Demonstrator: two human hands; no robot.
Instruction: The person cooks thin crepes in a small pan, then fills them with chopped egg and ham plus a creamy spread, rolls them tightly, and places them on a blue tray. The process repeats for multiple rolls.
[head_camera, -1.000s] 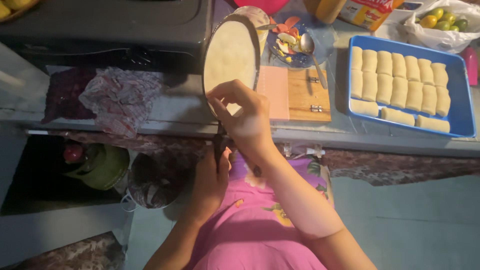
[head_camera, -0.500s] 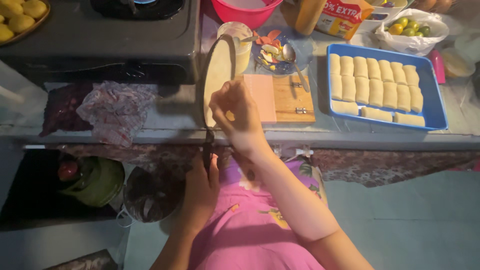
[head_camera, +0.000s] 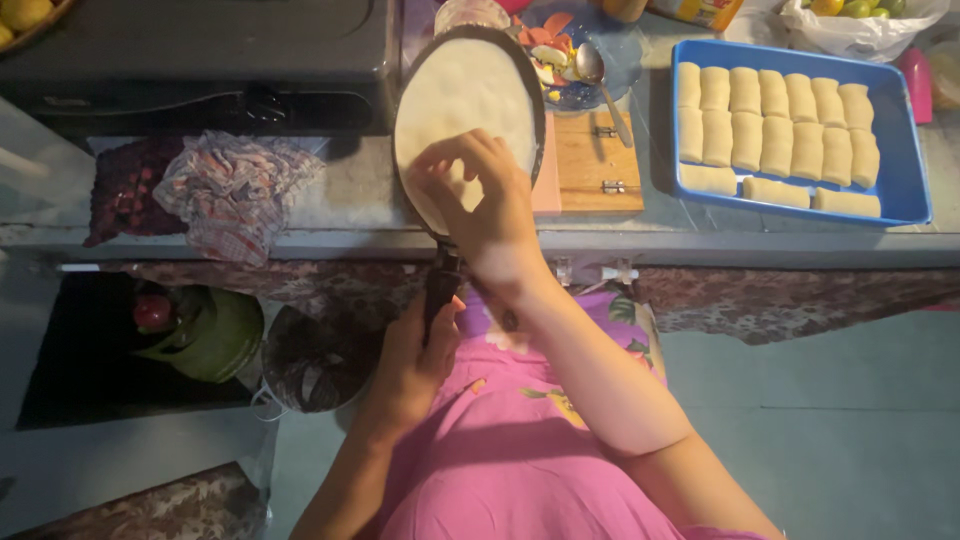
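A blue tray (head_camera: 905, 150) at two o'clock holds rows of pale rolls (head_camera: 775, 125). At twelve, a dark pan (head_camera: 405, 90) carries a thin pale crepe (head_camera: 470, 95); the right hand (head_camera: 485, 200) pinches its near edge, fingers together. The left hand (head_camera: 415, 360) is clamped on the pan handle (head_camera: 440, 285). A grey counter (head_camera: 350, 200) bears a crumpled cloth (head_camera: 235, 190) at ten.

You're wearing a pink top w/ a floral print, purple, yellow & green blooms near the chest. No sleeves showing on either forearm. Left hand (head_camera: 415, 360) & right hand (head_camera: 480, 195): no rings, gloves or wristbands visible.
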